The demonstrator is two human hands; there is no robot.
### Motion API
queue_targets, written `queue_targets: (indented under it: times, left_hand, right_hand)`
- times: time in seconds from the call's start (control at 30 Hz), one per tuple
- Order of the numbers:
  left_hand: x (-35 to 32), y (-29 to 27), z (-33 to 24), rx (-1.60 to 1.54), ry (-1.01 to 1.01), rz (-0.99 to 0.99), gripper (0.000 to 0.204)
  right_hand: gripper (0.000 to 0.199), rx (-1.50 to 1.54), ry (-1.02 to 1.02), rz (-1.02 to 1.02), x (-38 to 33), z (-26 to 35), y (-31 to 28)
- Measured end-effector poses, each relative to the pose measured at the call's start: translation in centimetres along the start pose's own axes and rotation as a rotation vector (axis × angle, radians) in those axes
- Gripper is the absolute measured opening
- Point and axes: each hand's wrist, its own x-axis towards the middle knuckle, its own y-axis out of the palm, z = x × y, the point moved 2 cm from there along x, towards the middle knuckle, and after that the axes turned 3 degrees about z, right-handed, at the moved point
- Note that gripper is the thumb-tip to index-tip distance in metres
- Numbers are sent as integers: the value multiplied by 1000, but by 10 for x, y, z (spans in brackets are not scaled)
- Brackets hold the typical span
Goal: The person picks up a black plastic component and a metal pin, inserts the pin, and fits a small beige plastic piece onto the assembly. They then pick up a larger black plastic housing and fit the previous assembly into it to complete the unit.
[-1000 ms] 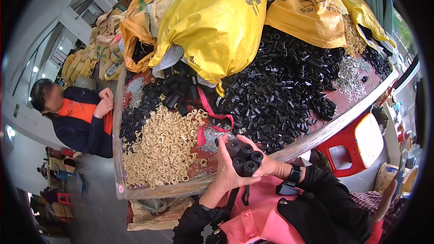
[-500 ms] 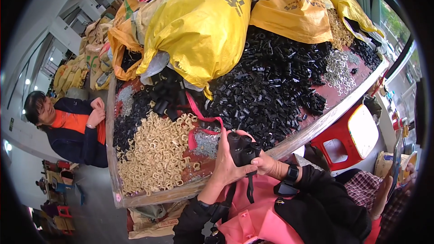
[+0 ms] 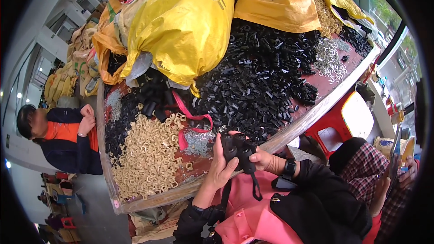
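Note:
Over the table's near edge, I hold a cluster of black, tube-like parts (image 3: 240, 145) with a dark strap loop (image 3: 257, 189) hanging below it. My left hand (image 3: 220, 168) is closed around its left side, the thumb lying across the front. From the right, my right hand (image 3: 267, 161) grips the lower right part with its thumb and fingers. Just beyond my hands is a pile of small black plastic pieces (image 3: 260, 81). Tan U-shaped pieces (image 3: 149, 158) and small grey metal bits (image 3: 197, 143) lie to the left, beside a red ribbon (image 3: 185, 108).
A wooden rim (image 3: 181, 195) borders the table. Large yellow sacks (image 3: 185, 31) and an orange sack (image 3: 280, 9) stand at its back. Across the left side, another person (image 3: 68, 140) sits with hands together. A red stool (image 3: 337, 124) and a person in checked cloth (image 3: 361, 162) are at right.
The view has shifted, so the table appears farther left. The black cluster has tilted between my hands, my left thumb has moved lower, and the strap loop has swung out.

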Motion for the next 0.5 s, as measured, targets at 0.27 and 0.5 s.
queue_targets:
  times: [0.27,0.5]
  left_hand:
    - [8,16,-11,-448,-41,-26,73]
    - [12,23,1,-506,-246,-5,75]
  right_hand:
    - [90,189,87,-8,-24,-5,-30]
    - [92,19,-18,-14,-30,5,-15]
